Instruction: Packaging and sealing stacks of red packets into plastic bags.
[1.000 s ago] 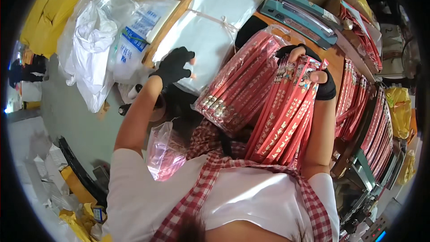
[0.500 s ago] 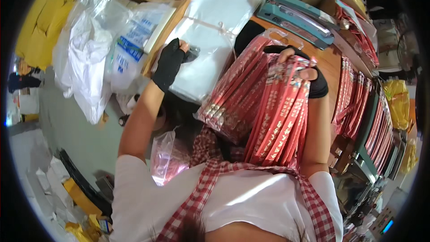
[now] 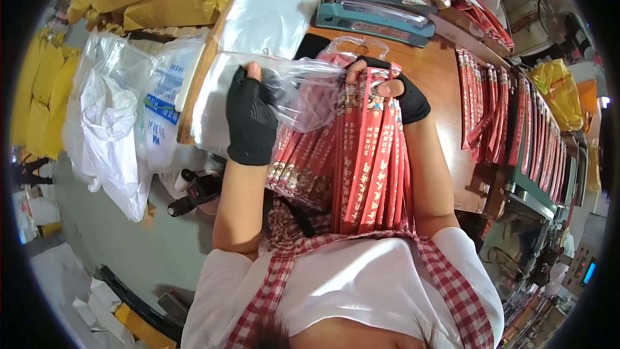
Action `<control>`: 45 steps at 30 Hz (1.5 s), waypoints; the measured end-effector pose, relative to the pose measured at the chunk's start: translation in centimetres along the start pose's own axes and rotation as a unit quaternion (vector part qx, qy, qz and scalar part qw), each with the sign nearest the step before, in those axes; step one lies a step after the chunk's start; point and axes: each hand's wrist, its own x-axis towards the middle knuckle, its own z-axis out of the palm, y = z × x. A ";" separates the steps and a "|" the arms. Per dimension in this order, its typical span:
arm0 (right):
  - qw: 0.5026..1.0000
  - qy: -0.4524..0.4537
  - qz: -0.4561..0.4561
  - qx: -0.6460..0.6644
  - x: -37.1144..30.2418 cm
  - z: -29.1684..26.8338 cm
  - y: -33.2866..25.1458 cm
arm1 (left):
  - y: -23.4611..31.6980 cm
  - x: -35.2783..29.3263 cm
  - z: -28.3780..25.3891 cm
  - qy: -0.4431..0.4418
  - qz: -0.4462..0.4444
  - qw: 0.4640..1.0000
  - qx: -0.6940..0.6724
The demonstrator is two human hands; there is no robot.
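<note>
My left hand [image 3: 250, 116], in a black fingerless glove, pinches the edge of a clear plastic bag [image 3: 307, 94]. The bag stretches from that hand across to the top of a bundle of long, flat red packets [image 3: 371, 155] with gold print. My right hand [image 3: 402, 95], gloved alike, grips this bundle at its upper end and keeps it upright against my apron. Just left of it, more red packets [image 3: 303, 165] lie slanted inside clear plastic. A stack of clear flat bags [image 3: 268, 13] lies beyond my left hand.
A teal bag sealer [image 3: 374, 16] stands at the back of the wooden table [image 3: 439, 129]. Rows of red packets [image 3: 491, 106] stand at the right. White plastic bags [image 3: 110, 116] hang at the left, near yellow wrapped parcels [image 3: 174, 0]. A black tape dispenser [image 3: 197, 190] sits below the table's left edge.
My left hand has lifted a clear bag off the stack and brought it toward the bundle. My right hand still grips the red packets. The whole view has shifted.
</note>
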 end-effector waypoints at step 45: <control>0.805 0.559 0.001 -0.197 -26.0 2.3 15.6 | -12.1 -12.7 9.7 -0.318 -0.001 0.743 0.588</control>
